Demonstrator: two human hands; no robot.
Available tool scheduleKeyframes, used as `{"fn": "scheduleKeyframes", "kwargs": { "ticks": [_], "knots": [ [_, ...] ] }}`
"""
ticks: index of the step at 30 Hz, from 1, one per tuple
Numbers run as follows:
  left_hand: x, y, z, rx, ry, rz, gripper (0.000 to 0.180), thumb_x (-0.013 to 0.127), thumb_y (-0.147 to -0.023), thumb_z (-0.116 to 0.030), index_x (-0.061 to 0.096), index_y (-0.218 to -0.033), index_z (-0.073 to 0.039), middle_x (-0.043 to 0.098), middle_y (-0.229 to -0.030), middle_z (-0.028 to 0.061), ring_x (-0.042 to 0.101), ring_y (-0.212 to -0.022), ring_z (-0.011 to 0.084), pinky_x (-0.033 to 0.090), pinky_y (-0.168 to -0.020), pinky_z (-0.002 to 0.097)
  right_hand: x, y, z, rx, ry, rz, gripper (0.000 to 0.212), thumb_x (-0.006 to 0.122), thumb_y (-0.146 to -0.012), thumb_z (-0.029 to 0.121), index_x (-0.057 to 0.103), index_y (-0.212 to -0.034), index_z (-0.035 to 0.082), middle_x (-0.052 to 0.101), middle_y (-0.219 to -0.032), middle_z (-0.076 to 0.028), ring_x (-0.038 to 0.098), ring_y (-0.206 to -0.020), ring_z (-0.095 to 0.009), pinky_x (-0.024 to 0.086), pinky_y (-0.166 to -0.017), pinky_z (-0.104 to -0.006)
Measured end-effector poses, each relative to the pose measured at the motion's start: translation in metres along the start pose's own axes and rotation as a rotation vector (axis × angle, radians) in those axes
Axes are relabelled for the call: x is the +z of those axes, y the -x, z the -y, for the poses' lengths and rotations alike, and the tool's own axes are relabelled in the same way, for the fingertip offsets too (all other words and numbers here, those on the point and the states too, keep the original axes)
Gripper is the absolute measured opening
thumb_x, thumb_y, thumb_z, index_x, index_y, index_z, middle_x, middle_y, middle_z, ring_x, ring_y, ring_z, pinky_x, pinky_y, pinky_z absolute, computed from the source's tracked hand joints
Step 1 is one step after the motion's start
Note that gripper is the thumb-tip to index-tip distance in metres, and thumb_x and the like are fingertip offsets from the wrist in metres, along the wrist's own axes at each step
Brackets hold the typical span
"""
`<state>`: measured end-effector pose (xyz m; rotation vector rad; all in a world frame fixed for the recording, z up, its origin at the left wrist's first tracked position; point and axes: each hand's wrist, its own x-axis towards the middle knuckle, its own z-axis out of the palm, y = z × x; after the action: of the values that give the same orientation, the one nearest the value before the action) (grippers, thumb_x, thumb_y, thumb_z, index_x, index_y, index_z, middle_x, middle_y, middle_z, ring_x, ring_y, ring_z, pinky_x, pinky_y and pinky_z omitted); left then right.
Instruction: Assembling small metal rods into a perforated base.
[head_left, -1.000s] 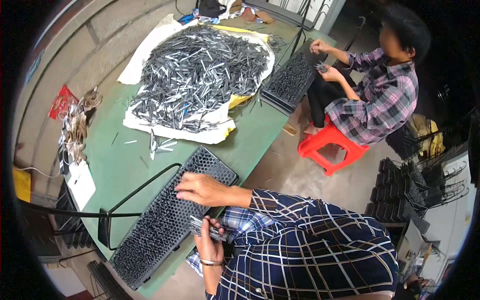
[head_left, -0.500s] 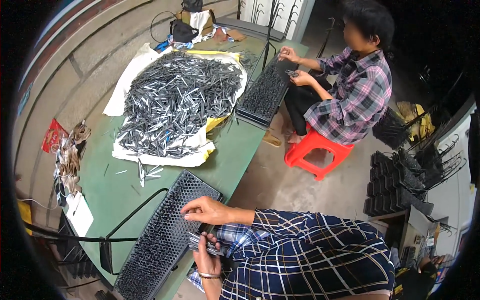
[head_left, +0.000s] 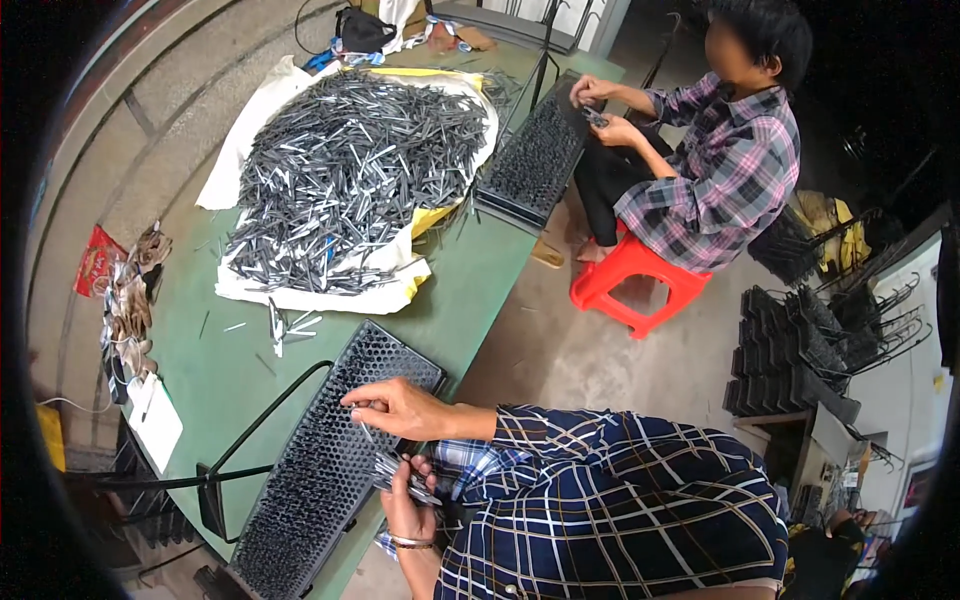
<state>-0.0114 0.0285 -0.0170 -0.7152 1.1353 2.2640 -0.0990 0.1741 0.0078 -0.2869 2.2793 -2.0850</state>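
Observation:
My left hand, palm up with a bracelet at the wrist, is closed around a bundle of thin grey metal strips. It hovers beside the right edge of a long black tray full of small round holes. Short dark pieces stand in many of the holes; toward the upper right end the holes look bare. Over that part of the tray is my right hand, thumb and forefinger pinched together. What they hold, if anything, is too small to make out.
A large heap of the strips lies on a white sack on the green table. A black lamp-like arm crosses beside my tray. At a second tray, a co-worker sits on a red stool. Dark racks stand right.
My right hand has moved a little up and left over the tray, its fingertips now closer to the filled holes. My left hand still holds its bundle. The whole view has shifted slightly.

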Motion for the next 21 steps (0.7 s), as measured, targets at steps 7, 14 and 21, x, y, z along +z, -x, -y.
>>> {"fn": "scheduleKeyframes", "kwargs": {
  "ticks": [7, 14, 21],
  "knots": [
    [0.01, -0.002, -0.01, -0.035, -0.007, -0.039, 0.03, 0.061, -0.086, -0.011, 0.053, -0.108, 0.007, 0.063, -0.095, 0.0142, 0.063, -0.081, 0.0184, 0.053, -0.068, 0.0257, -0.005, -0.012, 0.004, -0.025, -0.065, -0.114, 0.024, 0.065, -0.085, 0.016, 0.064, -0.105, 0.002, 0.067, -0.085, -0.004, 0.054, -0.066, -0.004, 0.046, -0.058, -0.0202],
    [0.011, 0.005, -0.011, -0.042, 0.042, 0.063, 0.026, 0.059, -0.088, -0.01, 0.053, -0.108, 0.004, 0.064, -0.095, 0.0152, 0.064, -0.081, 0.0193, 0.055, -0.072, 0.0295, -0.007, -0.027, 0.012, -0.028, 0.011, -0.13, 0.021, 0.062, -0.086, 0.008, 0.064, -0.104, -0.002, 0.069, -0.092, -0.007, 0.06, -0.07, -0.006, 0.048, -0.054, -0.0177],
    [0.008, 0.011, -0.011, -0.047, 0.149, 0.084, 0.02, 0.056, -0.089, -0.007, 0.054, -0.106, 0.003, 0.063, -0.098, 0.0153, 0.064, -0.088, 0.0214, 0.055, -0.077, 0.0317, 0.009, -0.036, 0.001, -0.188, 0.189, -0.072, 0.019, 0.063, -0.085, 0.007, 0.065, -0.102, -0.001, 0.068, -0.089, -0.006, 0.058, -0.066, -0.004, 0.046, -0.055, -0.0188]
  ]
}}
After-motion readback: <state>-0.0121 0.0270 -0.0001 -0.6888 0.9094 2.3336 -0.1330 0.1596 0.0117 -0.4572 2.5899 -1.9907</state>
